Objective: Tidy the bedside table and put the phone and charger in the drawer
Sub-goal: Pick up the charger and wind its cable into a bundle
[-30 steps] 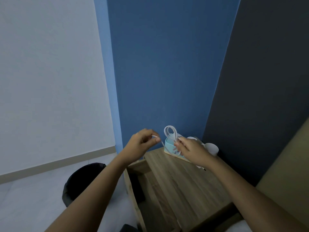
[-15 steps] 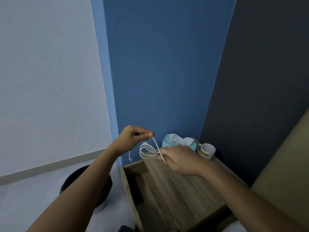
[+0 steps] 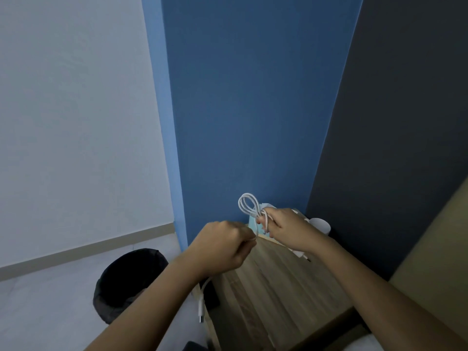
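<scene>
My right hand [image 3: 288, 230] grips a coiled white charger cable [image 3: 247, 202] above the far end of the wooden bedside table [image 3: 276, 282]; its loops stick up above my fingers. My left hand [image 3: 222, 245] pinches a strand of the same cable just to the left. The cable's free end with its plug [image 3: 201, 310] hangs below my left wrist. Under my right wrist a white charger block [image 3: 300, 254] peeks out. The open drawer [image 3: 211, 297] shows as a dark gap at the table's left side. No phone is in sight.
A teal tissue box [image 3: 253, 224] and a white mug [image 3: 320, 224] stand at the back of the table, partly hidden by my right hand. A black waste bin [image 3: 121, 282] sits on the floor to the left. Blue and dark walls close in behind.
My right hand has lifted the coil back up so its loops stand upright. My left hand has come closer to it, and the plug end now dangles lower.
</scene>
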